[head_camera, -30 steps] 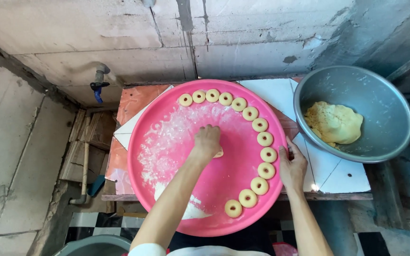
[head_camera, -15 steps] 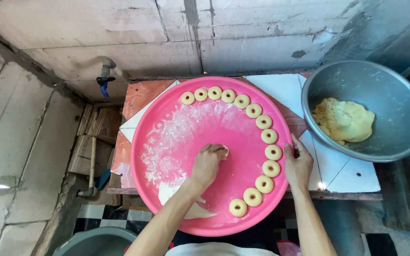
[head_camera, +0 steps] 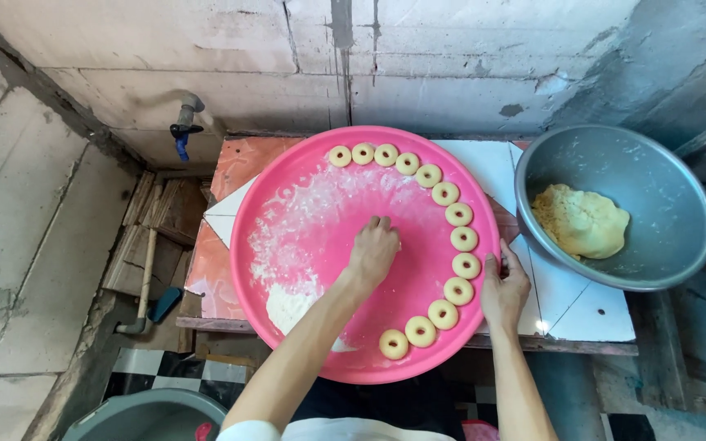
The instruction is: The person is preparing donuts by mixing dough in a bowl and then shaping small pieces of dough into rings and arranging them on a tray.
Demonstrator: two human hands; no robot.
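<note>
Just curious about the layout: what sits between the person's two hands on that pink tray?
In the head view, between the left hand and the right hand on the pink tray lies the curved row of dough rings, then bare pink surface.

2 bare forearms, the left hand [head_camera: 373, 251] and right hand [head_camera: 504, 291] ungloved, white clothing at the shoulder.

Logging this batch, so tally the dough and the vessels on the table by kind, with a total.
Dough rings: 13
Dough lump: 1
Pink round tray: 1
Metal bowl: 1
Total: 16
</note>
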